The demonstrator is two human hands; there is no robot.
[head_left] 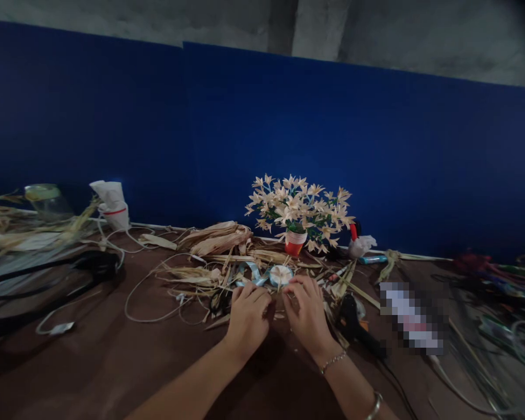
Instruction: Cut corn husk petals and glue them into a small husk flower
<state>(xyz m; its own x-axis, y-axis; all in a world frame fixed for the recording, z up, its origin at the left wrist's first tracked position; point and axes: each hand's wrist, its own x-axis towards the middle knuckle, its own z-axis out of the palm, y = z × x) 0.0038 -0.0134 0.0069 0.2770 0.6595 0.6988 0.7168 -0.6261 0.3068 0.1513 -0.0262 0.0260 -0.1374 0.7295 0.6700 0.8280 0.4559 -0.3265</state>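
My left hand (249, 318) is low over the brown table with its fingers curled in, and whatever it pinches is hidden. Close beside it, my right hand (307, 315) has its thumb and fingers bent together; I cannot make out what is between them. Just past the fingertips lies a roll of pale ribbon (281, 275), with a loose light-blue ribbon (250, 273) to its left. Dried husks (219, 239) and scraps are heaped around. A black glue gun (352, 319) lies to the right of my right hand.
Behind the heap stands a bunch of cream flowers (295, 204) in a red and white cup (294, 242). A white cable (131, 312) loops at left, near a wrapped white bundle (115, 205). A blurred power strip (411, 318) lies at right. A blue partition (227, 134) closes the back.
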